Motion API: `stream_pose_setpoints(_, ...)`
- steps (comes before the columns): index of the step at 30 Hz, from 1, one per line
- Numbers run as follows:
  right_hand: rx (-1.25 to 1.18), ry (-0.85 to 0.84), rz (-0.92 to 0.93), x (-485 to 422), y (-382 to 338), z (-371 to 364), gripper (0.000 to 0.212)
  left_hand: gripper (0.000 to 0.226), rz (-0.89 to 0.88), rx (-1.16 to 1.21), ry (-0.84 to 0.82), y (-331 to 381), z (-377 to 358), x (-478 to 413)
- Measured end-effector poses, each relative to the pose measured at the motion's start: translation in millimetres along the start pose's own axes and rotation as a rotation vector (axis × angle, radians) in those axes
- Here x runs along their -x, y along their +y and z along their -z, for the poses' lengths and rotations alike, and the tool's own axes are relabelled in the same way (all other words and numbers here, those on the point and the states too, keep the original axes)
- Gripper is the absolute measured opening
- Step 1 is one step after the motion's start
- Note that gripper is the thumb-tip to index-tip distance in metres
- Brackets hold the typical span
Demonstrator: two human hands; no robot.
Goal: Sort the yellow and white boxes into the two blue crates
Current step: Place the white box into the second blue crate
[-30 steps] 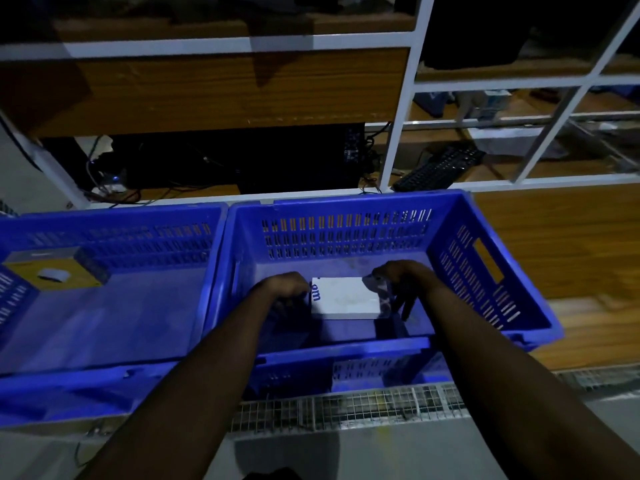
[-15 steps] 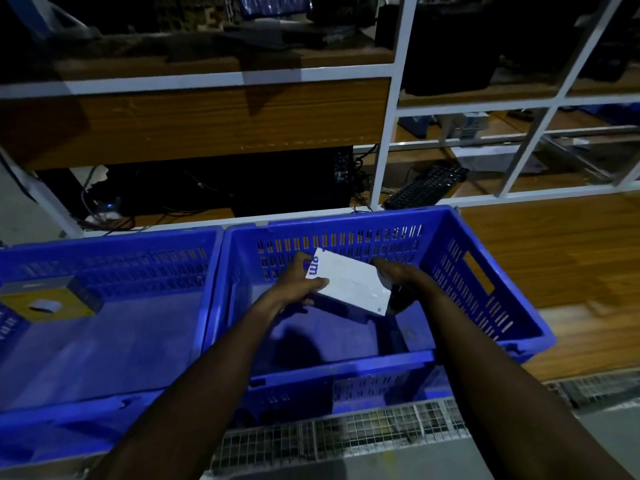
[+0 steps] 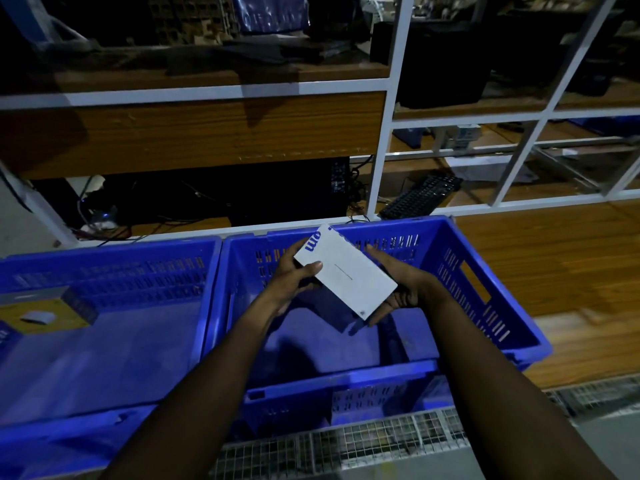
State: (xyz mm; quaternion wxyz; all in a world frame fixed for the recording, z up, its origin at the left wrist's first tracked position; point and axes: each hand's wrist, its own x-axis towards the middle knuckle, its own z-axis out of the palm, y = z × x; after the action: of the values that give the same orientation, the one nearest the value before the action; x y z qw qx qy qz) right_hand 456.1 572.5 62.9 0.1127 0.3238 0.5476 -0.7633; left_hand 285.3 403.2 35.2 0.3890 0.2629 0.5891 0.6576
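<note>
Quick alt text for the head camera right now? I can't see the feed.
Both hands hold a white box, tilted, above the right blue crate: the left hand grips its left edge and the right hand supports its right side from underneath. A yellow box lies in the left blue crate, at its far left.

light: dim | wooden shelving (image 3: 207, 133) (white frame) | keyboard (image 3: 420, 197) | wood floor (image 3: 554, 265)

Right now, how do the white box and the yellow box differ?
The white box is held tilted above the right crate by the left hand and right hand; the yellow box rests in the left crate, untouched. The white box has blue lettering; the yellow box shows a small pale object. Both are rectangular boxes.
</note>
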Motion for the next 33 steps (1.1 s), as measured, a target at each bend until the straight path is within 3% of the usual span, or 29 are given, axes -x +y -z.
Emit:
stream_pose_setpoints(3,-0.020,-0.079,-0.004,0.1,1.1,1.8,0.069,0.053,-0.017,0.022,-0.060,3.1,-1.1,1.3)
stream_pose_setpoints(6,0.029,-0.051,0.021,-2.1,3.7,6.0,0.071,0.058,-0.011,0.013,-0.069,1.1,-0.4,-0.6)
stream_pose_setpoints(9,0.120,-0.021,0.041,-0.1,3.6,5.8,0.075,0.047,0.044,0.066,-0.003,2.3,-1.7,-1.8)
stream_pose_setpoints(11,0.274,-0.054,0.058,-5.7,7.1,6.0,0.085,0.042,0.118,0.175,0.053,5.5,0.4,-2.5)
stream_pose_setpoints(13,0.506,-0.096,0.077,-15.5,11.4,6.4,0.078,0.047,0.194,0.172,0.064,7.0,3.0,-3.5)
stream_pose_setpoints(15,0.690,-0.058,0.051,-22.6,14.2,6.2,0.082,0.048,0.251,0.049,0.019,4.9,1.1,-1.9)
stream_pose_setpoints(18,1.020,0.021,0.140,-29.6,14.8,5.5,0.087,0.028,0.277,-0.167,-0.018,-1.0,-5.9,2.4)
stream_pose_setpoints(20,1.166,0.155,0.195,-30.8,13.1,3.1,0.091,0.033,0.281,-0.221,0.004,-5.2,-2.9,-0.4)
stream_pose_setpoints(22,1.150,0.221,0.250,-31.6,11.0,1.5,0.093,0.043,0.269,-0.189,0.019,-6.9,2.9,-3.7)
stream_pose_setpoints(24,0.977,0.243,0.237,-29.5,8.8,1.8,0.096,0.048,0.213,-0.169,0.049,-8.4,8.3,-6.8)
stream_pose_setpoints(29,0.498,0.322,0.041,-18.3,7.9,9.6,0.093,0.053,0.138,-0.184,0.080,-13.2,13.5,-10.5)
stream_pose_setpoints(33,0.530,0.339,0.059,-25.9,11.5,13.6,0.066,0.053,0.098,-0.244,0.139,-16.0,15.8,-10.3)
